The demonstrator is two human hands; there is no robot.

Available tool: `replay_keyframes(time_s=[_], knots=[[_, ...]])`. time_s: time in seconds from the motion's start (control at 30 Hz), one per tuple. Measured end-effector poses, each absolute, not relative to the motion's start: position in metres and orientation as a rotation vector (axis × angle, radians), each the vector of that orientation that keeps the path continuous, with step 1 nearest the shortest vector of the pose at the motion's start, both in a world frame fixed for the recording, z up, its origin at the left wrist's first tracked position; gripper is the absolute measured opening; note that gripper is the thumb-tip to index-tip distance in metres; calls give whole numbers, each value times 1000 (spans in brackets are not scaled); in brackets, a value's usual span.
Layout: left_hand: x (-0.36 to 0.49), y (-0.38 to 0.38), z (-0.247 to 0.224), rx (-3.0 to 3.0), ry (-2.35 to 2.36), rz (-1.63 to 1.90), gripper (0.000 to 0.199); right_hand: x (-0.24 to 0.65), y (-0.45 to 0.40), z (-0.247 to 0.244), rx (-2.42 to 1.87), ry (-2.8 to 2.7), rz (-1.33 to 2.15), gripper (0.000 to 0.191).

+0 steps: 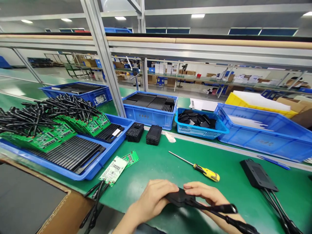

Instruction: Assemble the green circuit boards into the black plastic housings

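Between my two hands, low in the head view, is a black plastic box with cables [179,197], its thick black leads trailing toward the lower right. My left hand [156,196] grips the box's left end, thumb below and fingers on top. Fingers of my right hand [207,192] close on its right side, near where the cables come out. Beyond my hands lies a yellow-and-black screwdriver [206,171], its shaft pointing left. A similar black box with cables [259,175] rests at the right. On the left, a green circuit board with a digit display [114,169] overlaps another circuit board [131,158].
A blue tray [91,174] at left holds wired circuit boards and black casings. Black case halves [154,135] stand stacked beyond the boards. Along the back are a blue crate [151,117], a light-blue basket [200,130] and a larger blue bin [263,143]. A metal post [104,58] rises at left.
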State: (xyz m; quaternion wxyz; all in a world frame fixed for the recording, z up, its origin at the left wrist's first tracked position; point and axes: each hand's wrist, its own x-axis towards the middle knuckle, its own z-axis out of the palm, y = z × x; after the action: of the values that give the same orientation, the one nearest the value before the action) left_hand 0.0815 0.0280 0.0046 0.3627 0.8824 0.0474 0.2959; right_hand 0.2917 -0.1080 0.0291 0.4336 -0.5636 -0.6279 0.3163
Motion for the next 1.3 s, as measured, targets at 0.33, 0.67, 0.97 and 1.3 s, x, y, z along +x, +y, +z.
replay_keyframes(time_s=[0.33,0.67,0.97,1.3], knots=[[100,1,9,2228,110,709,17,256,-106,34,-1096,-1471,383,17],[92,15,19,2517,7,1034,30,288,-120,48,-1393,-1834,412,37],[114,4,21,3083,-249,1143,37,276,-140,48,-1810,-2020,393,83],[106,30,-1,3106,161,1026,30,410,-133,18,-2908,-1283,-306,54]])
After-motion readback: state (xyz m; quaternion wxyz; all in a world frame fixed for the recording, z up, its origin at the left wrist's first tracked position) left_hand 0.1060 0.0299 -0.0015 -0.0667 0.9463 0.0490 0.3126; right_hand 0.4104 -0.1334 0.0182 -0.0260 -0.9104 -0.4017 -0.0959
